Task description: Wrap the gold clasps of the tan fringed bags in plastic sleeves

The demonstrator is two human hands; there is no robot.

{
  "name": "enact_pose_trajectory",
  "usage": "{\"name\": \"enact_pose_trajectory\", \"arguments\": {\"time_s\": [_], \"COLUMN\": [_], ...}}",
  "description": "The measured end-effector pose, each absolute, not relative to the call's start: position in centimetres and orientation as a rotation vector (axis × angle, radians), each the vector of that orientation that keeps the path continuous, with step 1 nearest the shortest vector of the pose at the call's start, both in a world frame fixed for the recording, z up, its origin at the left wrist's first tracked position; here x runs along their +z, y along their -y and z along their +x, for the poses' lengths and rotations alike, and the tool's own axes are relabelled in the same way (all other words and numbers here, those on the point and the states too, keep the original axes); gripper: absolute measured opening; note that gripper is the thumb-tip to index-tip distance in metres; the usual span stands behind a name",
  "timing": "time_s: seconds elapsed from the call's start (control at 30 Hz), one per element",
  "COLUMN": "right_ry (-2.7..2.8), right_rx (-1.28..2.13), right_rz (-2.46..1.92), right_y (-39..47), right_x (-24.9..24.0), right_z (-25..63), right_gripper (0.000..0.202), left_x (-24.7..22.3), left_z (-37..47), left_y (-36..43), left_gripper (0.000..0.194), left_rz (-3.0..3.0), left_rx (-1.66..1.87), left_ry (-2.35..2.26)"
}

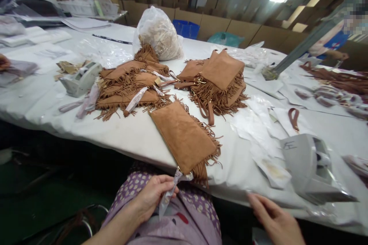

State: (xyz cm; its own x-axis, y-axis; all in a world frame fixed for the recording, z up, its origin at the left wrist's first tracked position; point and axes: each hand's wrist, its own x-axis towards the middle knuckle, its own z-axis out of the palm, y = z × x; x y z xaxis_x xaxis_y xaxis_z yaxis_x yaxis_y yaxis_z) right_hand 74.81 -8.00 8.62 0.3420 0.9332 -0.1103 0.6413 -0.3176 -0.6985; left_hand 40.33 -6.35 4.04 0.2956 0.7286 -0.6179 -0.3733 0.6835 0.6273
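Observation:
A tan suede pouch [184,134] with fringe along one side lies at the front edge of the table. From the zip end of the pouch hangs a wrist strap wrapped in clear plastic [169,195]. My left hand [156,195] pinches this wrapped strap between thumb and fingers, above my lap. Off to the right, my right hand [273,216] is by the table edge, below the grey tape dispenser [307,168]. Its fingers reach forward, somewhat apart, and nothing shows in them.
Fringed pouches with wrapped straps [129,88] are piled left, and more pouches [221,72] behind. A second tape dispenser [82,78] stands left. A stuffed plastic bag [158,32] sits farther back. A metal post [310,34] rises at right. Another person's hand [336,54] works beyond.

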Motion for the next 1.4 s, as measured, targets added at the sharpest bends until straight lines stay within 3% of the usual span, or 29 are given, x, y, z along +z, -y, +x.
{"name": "enact_pose_trajectory", "arguments": {"time_s": [0.1,0.3,0.6,0.9,0.97,1.1,1.17,1.4], "right_ry": [1.531,1.709,1.677,1.355,1.284,1.247,1.261,1.329], "right_rx": [1.156,1.313,1.141,1.4,1.385,1.338,1.314,1.386], "right_rz": [-1.733,-1.52,-1.777,-1.716,-1.738,-1.761,-1.753,-1.62], "right_y": [7.0,5.8,5.1,5.2,5.2,5.1,5.1,5.5], "right_x": [9.9,9.1,6.5,5.4,5.1,5.0,5.1,4.5], "right_z": [64.5,56.2,54.1,53.5,53.3,52.8,52.8,54.0], "right_gripper": [0.038,0.036,0.043,0.041,0.042,0.042,0.043,0.041], "left_x": [3.8,3.5,4.3,3.8,3.7,3.7,3.7,3.0], "left_z": [40.7,41.0,40.6,40.7,40.8,40.6,40.4,40.4], "left_y": [6.6,7.1,7.4,7.4,7.5,7.6,7.4,6.0], "left_gripper": [0.025,0.023,0.016,0.019,0.013,0.024,0.017,0.025], "left_rz": [0.581,0.949,1.205,1.079,1.007,1.069,1.13,0.584], "left_rx": [0.813,0.863,0.957,0.898,0.975,1.102,1.094,0.892], "left_ry": [-1.121,-1.298,-1.396,-1.375,-1.406,-1.432,-1.387,-1.188]}}
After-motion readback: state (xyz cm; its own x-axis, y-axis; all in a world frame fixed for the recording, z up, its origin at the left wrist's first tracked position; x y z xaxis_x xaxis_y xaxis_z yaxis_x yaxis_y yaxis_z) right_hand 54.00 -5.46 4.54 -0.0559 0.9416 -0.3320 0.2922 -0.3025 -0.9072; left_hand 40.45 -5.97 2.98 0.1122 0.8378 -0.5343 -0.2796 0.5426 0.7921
